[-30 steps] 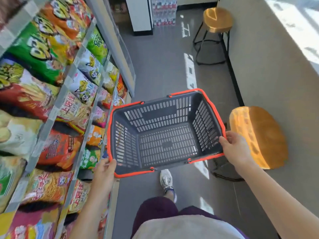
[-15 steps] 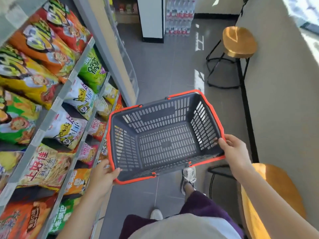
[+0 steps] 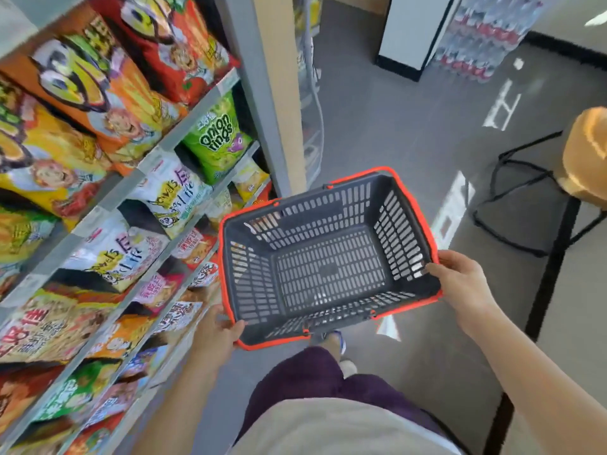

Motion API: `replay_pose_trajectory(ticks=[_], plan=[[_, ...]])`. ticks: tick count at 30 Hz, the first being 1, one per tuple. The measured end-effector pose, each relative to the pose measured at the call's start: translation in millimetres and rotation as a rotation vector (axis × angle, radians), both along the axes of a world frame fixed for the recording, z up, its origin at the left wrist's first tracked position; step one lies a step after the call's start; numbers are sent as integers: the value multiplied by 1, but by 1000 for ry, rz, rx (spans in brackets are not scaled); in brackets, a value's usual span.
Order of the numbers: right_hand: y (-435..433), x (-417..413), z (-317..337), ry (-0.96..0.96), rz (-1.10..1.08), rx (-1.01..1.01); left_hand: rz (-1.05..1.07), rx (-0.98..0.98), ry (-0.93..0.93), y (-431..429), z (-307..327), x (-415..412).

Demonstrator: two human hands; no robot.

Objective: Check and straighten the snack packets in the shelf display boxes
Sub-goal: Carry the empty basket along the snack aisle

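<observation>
I hold an empty grey shopping basket with an orange rim (image 3: 399, 185) in front of me. My left hand (image 3: 215, 333) grips its near left corner, and my right hand (image 3: 460, 284) grips its right rim. On my left, grey shelves (image 3: 131, 178) carry rows of snack packets: a green onion rings bag (image 3: 218, 139), white bags with blue lettering (image 3: 177, 198), and orange and red bags (image 3: 131, 80) higher up. Neither hand touches a packet.
A grey tiled aisle (image 3: 394, 126) runs ahead. A wooden stool with black legs (image 3: 588, 159) stands at the right beside a grey counter. Stacked bottle packs (image 3: 486, 37) and a white cabinet (image 3: 410, 31) sit at the far end. My legs and shoes show below the basket.
I have walked forward along the shelves with the basket. The near stool has left the view and the far stool is closer. Both hands keep the same hold.
</observation>
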State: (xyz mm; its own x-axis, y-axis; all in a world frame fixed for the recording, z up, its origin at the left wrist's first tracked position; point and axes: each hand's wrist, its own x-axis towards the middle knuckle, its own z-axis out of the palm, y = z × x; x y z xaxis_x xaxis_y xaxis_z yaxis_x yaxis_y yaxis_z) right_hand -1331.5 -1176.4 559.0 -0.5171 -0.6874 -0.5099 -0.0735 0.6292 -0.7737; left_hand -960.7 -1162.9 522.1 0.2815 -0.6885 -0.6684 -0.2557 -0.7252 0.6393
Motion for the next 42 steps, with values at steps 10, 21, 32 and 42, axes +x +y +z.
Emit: replay_pose_trajectory(ticks=[10,21,32,42], plan=[[-180,-15,-16,265,432,120,319,157,22,-54,-32,-45],[-314,18,-116,280,1176,192,877,255,-35,-47,-116,-103],[-321,61,-351,-132,1100,638,998,333,-46,-30,-359,-104],[-317,92,-548,26,1137,424,936,254,-182,-45,-553,-61]])
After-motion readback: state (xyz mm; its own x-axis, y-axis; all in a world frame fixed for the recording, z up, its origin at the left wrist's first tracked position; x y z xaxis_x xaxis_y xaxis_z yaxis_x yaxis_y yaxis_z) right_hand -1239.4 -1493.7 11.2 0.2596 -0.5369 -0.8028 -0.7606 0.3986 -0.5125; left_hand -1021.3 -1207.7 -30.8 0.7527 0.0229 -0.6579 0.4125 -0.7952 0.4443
